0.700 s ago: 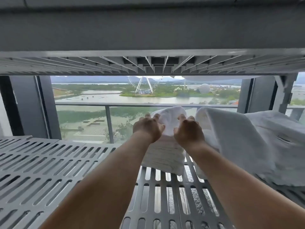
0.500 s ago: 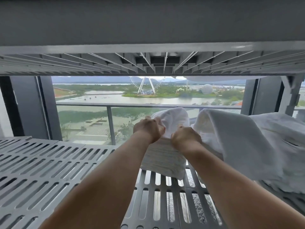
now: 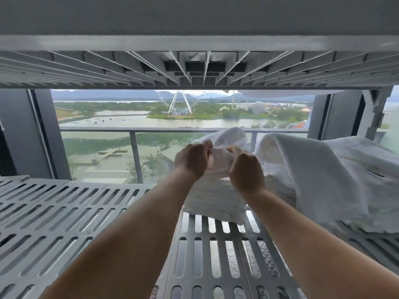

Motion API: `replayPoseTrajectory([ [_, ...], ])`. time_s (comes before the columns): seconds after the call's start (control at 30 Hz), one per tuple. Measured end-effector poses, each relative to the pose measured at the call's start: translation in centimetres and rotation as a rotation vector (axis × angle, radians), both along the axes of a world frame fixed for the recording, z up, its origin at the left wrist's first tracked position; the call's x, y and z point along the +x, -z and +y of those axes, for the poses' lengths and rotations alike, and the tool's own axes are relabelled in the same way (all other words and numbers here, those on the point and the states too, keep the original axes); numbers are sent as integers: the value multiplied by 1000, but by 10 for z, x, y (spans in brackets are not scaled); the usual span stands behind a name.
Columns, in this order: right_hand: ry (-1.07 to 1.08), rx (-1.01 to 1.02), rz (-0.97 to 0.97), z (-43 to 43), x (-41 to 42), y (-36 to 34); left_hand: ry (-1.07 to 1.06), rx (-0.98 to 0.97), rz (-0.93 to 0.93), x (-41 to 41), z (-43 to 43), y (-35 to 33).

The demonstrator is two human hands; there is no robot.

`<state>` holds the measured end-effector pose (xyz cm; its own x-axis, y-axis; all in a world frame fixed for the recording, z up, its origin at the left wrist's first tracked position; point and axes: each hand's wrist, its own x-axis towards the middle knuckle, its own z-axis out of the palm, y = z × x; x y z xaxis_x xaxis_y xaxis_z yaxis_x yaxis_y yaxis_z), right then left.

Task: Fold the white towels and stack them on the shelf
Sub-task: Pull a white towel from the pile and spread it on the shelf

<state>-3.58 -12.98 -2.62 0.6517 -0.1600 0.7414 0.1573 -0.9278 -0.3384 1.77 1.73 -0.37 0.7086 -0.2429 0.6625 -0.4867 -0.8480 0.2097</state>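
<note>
Both bare arms are reaching far over the grey slotted shelf (image 3: pixel 71 212). The left hand (image 3: pixel 192 160) and right hand (image 3: pixel 246 171) are sitting close together, near each other but not touching, both pinching the top of the small white towel (image 3: pixel 216 197). Left thumb and fingers are closing on the cloth's raised upper edge; right hand is curling into a narrow grip on the same bunched part, fingertips mostly hidden behind the knuckles. The towel's lower part is lying flat on the shelf, mid-right, its near edge hanging slightly over the slots; the upper part is being lifted into a crumpled peak.

Just right of it, touching or nearly so, a bigger heap of loose white towels (image 3: pixel 319 180) is piling up, unfolded, draping toward the near right and crowding the right hand's side. Left half of the shelf is showing bare slats. Through the near slots, something textured is showing below, too blurry to tell.

Overhead, the ribbed underside of the upper shelf (image 3: pixel 194 70) is closing in low above the hands. A shelf post (image 3: pixel 373 113) is standing far right. Beyond, a window with a balcony railing (image 3: pixel 136 156) is showing a river, a Ferris wheel (image 3: pixel 180 100) and a white dome (image 3: pixel 258 107).
</note>
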Motion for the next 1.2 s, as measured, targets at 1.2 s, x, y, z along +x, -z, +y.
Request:
replayPoseTrajectory([
  [1.2, 58, 80, 163, 16, -253, 75, 43, -242, -37, -255, 29, 74],
])
